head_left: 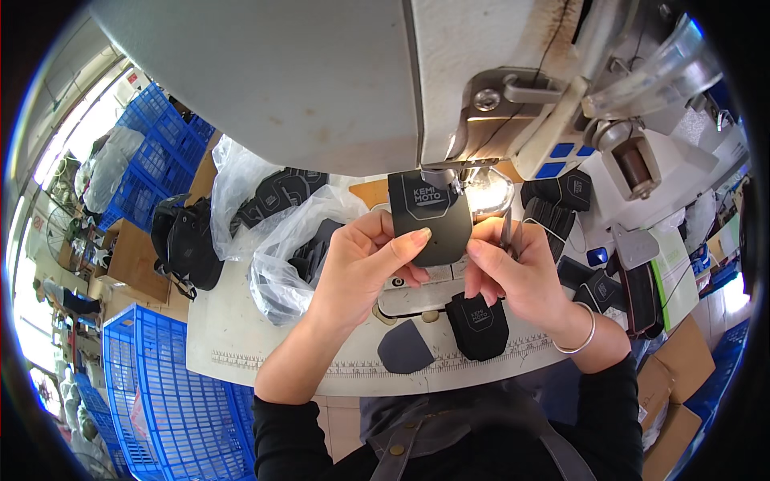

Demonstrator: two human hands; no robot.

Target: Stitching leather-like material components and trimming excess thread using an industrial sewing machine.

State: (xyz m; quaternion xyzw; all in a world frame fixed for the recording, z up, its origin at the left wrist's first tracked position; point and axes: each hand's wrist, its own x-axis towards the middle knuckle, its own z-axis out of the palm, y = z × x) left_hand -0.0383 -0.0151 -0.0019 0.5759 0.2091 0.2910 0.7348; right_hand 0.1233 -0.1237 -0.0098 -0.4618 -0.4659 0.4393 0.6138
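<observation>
My left hand point(357, 260) pinches the left edge of a black fabric panel point(439, 232) with a pale print and a light outline, thumb on top. The panel is held up just below the needle area of a sewing machine point(313, 88). At its right edge, the fingertips of my right hand point(517, 276) are closed. Small metal thread snips point(507, 231) stick up from between those fingers; their handles are hidden. On the table below lie a similar black panel point(481, 341) and a plain dark grey-blue piece point(405, 349).
Clear plastic bags point(281, 276) with black pieces lie at the left beside a black bag point(188, 244). Stacked black panels point(549, 224) sit at the right. A lit lamp point(489, 192) glows by the needle. A blue crate point(172, 393) stands left of the white table point(241, 349).
</observation>
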